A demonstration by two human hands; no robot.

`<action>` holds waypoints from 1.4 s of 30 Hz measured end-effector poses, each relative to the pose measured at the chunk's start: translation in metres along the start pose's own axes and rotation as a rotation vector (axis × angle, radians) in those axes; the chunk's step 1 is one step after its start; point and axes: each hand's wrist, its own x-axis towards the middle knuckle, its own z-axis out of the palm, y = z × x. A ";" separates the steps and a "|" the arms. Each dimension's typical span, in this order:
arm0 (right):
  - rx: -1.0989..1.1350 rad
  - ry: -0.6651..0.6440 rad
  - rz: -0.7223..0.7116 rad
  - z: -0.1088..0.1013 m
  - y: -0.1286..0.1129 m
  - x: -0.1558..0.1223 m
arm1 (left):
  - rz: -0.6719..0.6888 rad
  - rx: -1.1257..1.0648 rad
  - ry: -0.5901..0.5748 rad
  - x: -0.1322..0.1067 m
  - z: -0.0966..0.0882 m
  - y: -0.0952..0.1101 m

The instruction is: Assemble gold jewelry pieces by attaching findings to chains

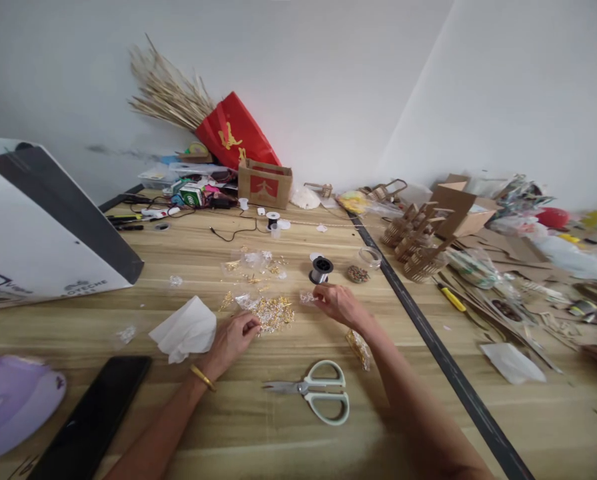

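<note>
A heap of small gold beads and findings [273, 312] lies on the wooden table [258, 433]. My left hand [231, 341], with a gold bangle on its wrist, rests beside the heap with its fingers curled and pinched at the heap's left edge. My right hand [339, 304] is to the right of the heap, its fingertips pinched on a small clear plastic bag [308, 297]. A spool of thin wire [321, 269] stands just behind that hand. A crumpled white tissue [186, 329] lies left of my left hand.
White-handled scissors [314, 390] lie near me, with a small packet of gold pieces [359, 348] beside my right forearm. A black phone [91, 417] lies at the left. A black strip [443, 360] divides the tables; cardboard parts [418, 240] clutter the right. A red bag [236, 133] stands at the back.
</note>
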 end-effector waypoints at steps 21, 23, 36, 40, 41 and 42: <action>-0.075 -0.075 -0.117 0.021 0.014 -0.030 | 0.004 0.013 -0.009 -0.002 -0.004 0.003; -0.031 -0.049 -0.091 0.019 0.015 -0.039 | 0.009 0.016 -0.012 -0.002 -0.003 0.003; -0.185 -0.061 0.061 0.012 0.034 -0.039 | -0.002 0.025 -0.008 -0.001 -0.004 0.005; -0.229 -0.103 -0.028 0.016 0.031 -0.027 | 0.001 0.027 -0.007 -0.001 -0.004 0.005; -0.234 -0.110 -0.041 0.017 0.031 -0.025 | 0.005 0.028 -0.007 -0.001 -0.004 0.004; -0.236 -0.115 -0.049 0.019 0.030 -0.024 | 0.009 0.029 -0.008 0.000 -0.003 0.004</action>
